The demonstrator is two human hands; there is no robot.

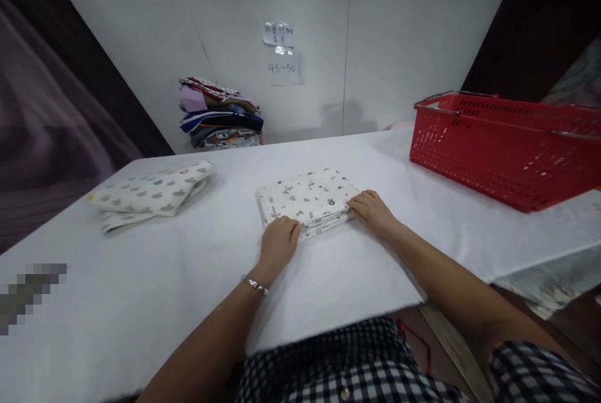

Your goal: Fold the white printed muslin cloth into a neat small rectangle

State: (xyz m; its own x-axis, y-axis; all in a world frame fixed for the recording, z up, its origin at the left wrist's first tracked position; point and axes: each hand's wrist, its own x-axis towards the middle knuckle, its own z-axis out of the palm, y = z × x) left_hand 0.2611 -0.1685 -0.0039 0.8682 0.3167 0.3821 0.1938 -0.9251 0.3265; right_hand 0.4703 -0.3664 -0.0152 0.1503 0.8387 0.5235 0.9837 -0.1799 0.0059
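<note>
A folded white cloth with small printed figures (pixel 307 198) lies in the middle of the white table (pixel 141 290). My left hand (pixel 278 241) rests on its near left corner, fingers curled over the edge. At the near right corner my right hand (pixel 373 210) pinches the folded layers with closed fingers. A thin bracelet sits on my left wrist.
A second folded cloth with grey and coloured spots (pixel 153 193) lies at the left. A stack of folded coloured fabrics (pixel 220 114) stands by the far wall under paper notes. A red plastic basket (pixel 507 146) sits at the right. The table edge runs close to my checked clothing.
</note>
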